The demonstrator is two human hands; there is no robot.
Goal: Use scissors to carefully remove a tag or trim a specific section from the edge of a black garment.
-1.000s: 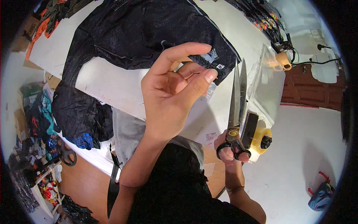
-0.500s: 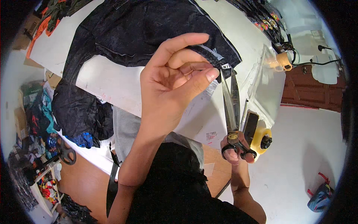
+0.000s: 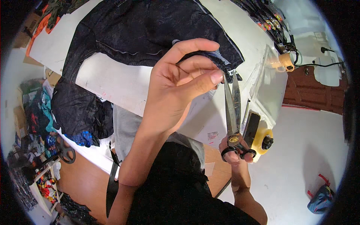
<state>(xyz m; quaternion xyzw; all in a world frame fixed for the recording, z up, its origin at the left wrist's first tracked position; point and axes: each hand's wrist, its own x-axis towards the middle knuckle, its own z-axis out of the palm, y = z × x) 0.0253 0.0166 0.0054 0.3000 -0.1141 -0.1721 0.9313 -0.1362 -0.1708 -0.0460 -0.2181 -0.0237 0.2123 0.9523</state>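
One hand at the cloth, one hand on the scissors

Two bare hands are working over one white table [image 3: 120, 82]. The left hand [image 3: 172, 86] is hovering in the middle, palm turned to the right. Its index finger is arching well above the thumb, leaving a wide gap, while the other fingers are curling behind the thumb tip. That tip is lying right beside the near right corner of one black garment [image 3: 150, 26]; I cannot tell whether the thumb and curled fingers are pinching the cloth.

The garment is spreading across the far part of the table and trailing down its left side. One small white label [image 3: 232, 72] is showing at the corner by the thumb.

The right hand [image 3: 235, 160] is gripping one pair of scissors [image 3: 233, 138] by its two black handles. The two blades are pointing away from the body, narrowly parted, their tips reaching the label; whether they are touching it, I cannot tell.

Just right of the scissors, one black phone [image 3: 251, 123] is lying beside one yellow bottle [image 3: 258, 140] with one black cap [image 3: 267, 142]. Farther off, one clear plastic bag [image 3: 265, 90] is lying near one orange cup [image 3: 286, 61]. One backpack [image 3: 321, 198] is resting on the floor at right.
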